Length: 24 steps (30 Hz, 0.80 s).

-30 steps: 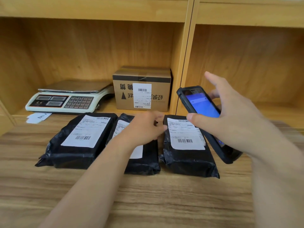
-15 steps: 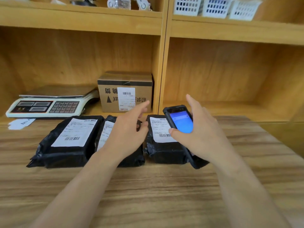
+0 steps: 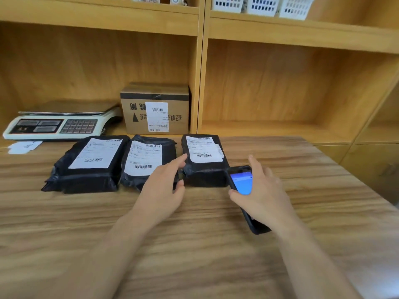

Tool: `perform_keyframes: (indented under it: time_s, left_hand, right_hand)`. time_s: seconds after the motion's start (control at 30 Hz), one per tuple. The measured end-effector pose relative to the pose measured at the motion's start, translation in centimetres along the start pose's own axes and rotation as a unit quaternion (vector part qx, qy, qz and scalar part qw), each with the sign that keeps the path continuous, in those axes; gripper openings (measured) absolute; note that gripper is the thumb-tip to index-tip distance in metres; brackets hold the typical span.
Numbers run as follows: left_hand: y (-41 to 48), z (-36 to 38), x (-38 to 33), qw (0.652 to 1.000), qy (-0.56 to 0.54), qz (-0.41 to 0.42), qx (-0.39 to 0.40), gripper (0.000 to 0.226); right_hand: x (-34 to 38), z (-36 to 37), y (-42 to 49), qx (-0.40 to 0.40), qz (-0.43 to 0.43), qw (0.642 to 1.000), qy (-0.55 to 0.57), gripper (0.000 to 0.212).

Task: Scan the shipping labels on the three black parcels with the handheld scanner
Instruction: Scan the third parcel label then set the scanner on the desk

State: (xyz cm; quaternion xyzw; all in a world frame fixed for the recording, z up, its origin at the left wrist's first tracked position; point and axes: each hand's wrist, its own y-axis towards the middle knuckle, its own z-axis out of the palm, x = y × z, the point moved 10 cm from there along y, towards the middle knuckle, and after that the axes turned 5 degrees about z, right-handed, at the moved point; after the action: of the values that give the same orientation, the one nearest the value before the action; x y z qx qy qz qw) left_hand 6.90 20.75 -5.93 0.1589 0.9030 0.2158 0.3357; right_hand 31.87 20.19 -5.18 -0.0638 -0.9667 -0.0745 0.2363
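Three black parcels lie side by side on the wooden table (image 3: 194,244), each with a white shipping label facing up: the left parcel (image 3: 86,167), the middle parcel (image 3: 146,160) and the right parcel (image 3: 205,162). My right hand (image 3: 263,195) grips the black handheld scanner (image 3: 243,183), whose blue screen is lit, low over the table just right of the right parcel. My left hand (image 3: 164,188) hovers with fingers spread at the near edges of the middle and right parcels; it holds nothing.
A white weighing scale (image 3: 56,124) and a labelled cardboard box (image 3: 155,108) stand on the shelf behind the parcels. A paper slip (image 3: 23,146) lies at the far left. White baskets (image 3: 263,5) sit on the upper shelf.
My right hand has lowered the scanner and drawn it back off the right parcel toward the table. My left hand has pulled back off the middle parcel, uncovering its label.
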Motion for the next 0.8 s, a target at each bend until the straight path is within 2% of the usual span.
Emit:
perform_keyframes:
  time_s: [0.13, 0.8]
  left_hand:
    - [-1.8, 0.9, -0.1, 1.000, 0.008, 0.008, 0.018, 0.066]
    - [-4.3, 2.0, 1.9, 0.997, 0.028, -0.057, 0.047, 0.064]
  right_hand:
    - [-1.6, 1.1, -1.3, 0.014, 0.024, 0.999, -0.021, 0.105]
    - [-4.3, 2.3, -4.7, 0.032, 0.064, 0.993, -0.096, 0.105]
